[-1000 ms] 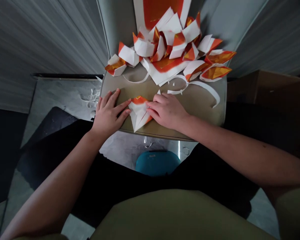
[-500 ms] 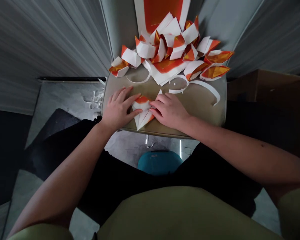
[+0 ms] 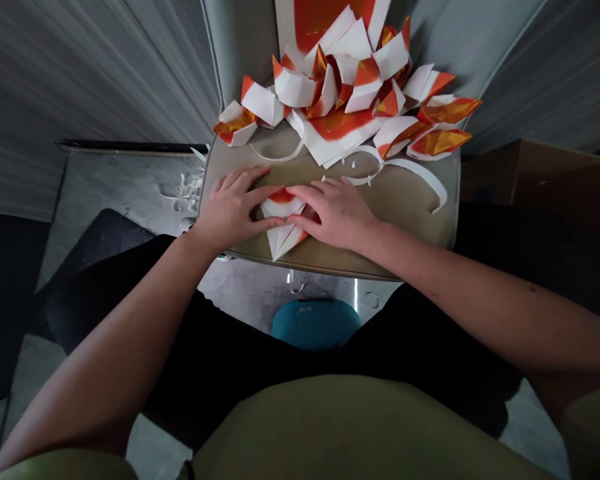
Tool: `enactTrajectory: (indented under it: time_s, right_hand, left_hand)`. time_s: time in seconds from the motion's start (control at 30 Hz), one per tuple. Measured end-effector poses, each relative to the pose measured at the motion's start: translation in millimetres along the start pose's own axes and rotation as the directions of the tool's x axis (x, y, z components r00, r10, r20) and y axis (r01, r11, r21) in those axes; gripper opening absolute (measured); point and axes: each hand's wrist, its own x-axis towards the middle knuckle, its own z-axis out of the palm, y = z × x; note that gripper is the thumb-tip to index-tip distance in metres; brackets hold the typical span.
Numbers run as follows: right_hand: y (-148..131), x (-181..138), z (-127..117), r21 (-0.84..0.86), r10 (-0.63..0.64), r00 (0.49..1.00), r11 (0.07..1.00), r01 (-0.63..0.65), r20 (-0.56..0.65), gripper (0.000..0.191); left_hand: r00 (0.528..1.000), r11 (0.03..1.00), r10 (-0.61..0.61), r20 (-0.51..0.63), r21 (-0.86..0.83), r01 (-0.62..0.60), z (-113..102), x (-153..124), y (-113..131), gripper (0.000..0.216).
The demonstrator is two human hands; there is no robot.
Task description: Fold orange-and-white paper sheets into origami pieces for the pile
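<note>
A half-folded piece of white and orange paper lies near the front edge of an olive chair seat. My left hand lies flat on its left side, fingers stretched out over the fold. My right hand presses on its right side, fingers reaching left across the paper to meet the left hand's fingertips. Both hands push the paper down onto the seat; neither lifts it.
A heap of finished folded paper pieces fills the back of the seat, with flat sheets leaning behind. White paper strips curl on the seat and more lie on the floor. A teal stool stands below; a cardboard box at right.
My right hand's fingers have slid left over the paper, covering more of it and meeting the left fingertips. The left hand has barely shifted.
</note>
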Motion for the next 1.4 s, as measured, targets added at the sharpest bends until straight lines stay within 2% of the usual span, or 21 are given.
enactTrajectory:
  time_s: [0.13,0.4,0.67,0.87,1.03,1.23,1.4]
  right_hand:
    - [0,3,1,0.031,0.025,1.000,0.999,-0.025,-0.014,0.048]
    - [-4,6,3,-0.057,-0.020,0.999,0.998,0.018,-0.026,0.043]
    - [-5,8,3,-0.101,-0.079,0.997,0.992,0.077,-0.017,0.038]
    - [-5,7,0,-0.093,-0.043,0.999,0.995,0.044,0.009,0.035]
    - [-5,7,0,-0.088,-0.052,0.998,0.995,0.053,0.022,0.036]
    - [-4,2,4,-0.130,-0.165,0.986,0.978,0.164,-0.003,0.037]
    - [-3,2,4,-0.146,-0.173,0.985,0.974,0.175,0.027,0.033]
  left_hand:
    - [1.000,1.000,-0.009,-0.025,0.004,0.009,2,1,0,0.076]
    - [0.989,0.999,-0.013,-0.149,-0.045,0.006,8,3,2,0.041]
    - [0.962,0.997,0.071,-0.265,0.031,-0.065,7,4,8,0.034]
    - [0.989,1.000,0.003,-0.151,-0.004,-0.003,-4,-2,20,0.026]
    - [0.979,0.999,0.012,-0.202,0.039,-0.004,-3,-8,22,0.026]
    - [0.993,1.000,-0.008,-0.116,0.026,0.011,0,-12,27,0.026]
    - [0.996,1.000,0.010,-0.090,0.013,-0.009,0,-12,29,0.028]
